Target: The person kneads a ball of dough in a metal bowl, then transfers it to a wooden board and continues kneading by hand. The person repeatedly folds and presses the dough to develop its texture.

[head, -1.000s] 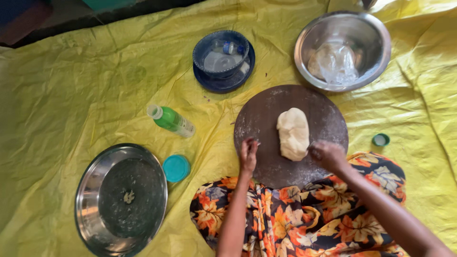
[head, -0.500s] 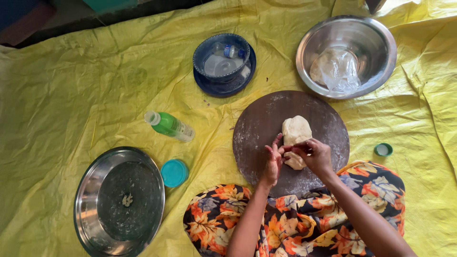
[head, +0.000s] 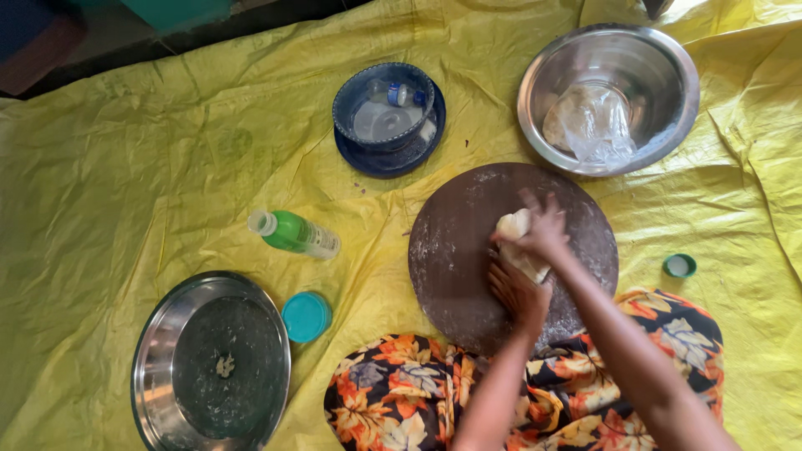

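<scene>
A pale lump of dough [head: 515,228] lies on a round dark floured board [head: 455,250]. My right hand [head: 545,229] presses on top of the dough with fingers spread over it. Just below it, my left hand [head: 516,294] is at the dough's near side, fingers against it. Both forearms reach up from the bottom of the view over a floral cloth [head: 401,392] on my lap.
On the yellow sheet [head: 125,167] stand a steel bowl [head: 677,75] holding a plastic bag, a blue bowl on a blue plate [head: 384,159], a lying green bottle [head: 294,233], a teal lid [head: 305,316], a steel plate [head: 159,367] and a small green cap [head: 679,266].
Both hands have moved from the board's near edge onto the dough, gathered it up and now press it, folded smaller, against the board.
</scene>
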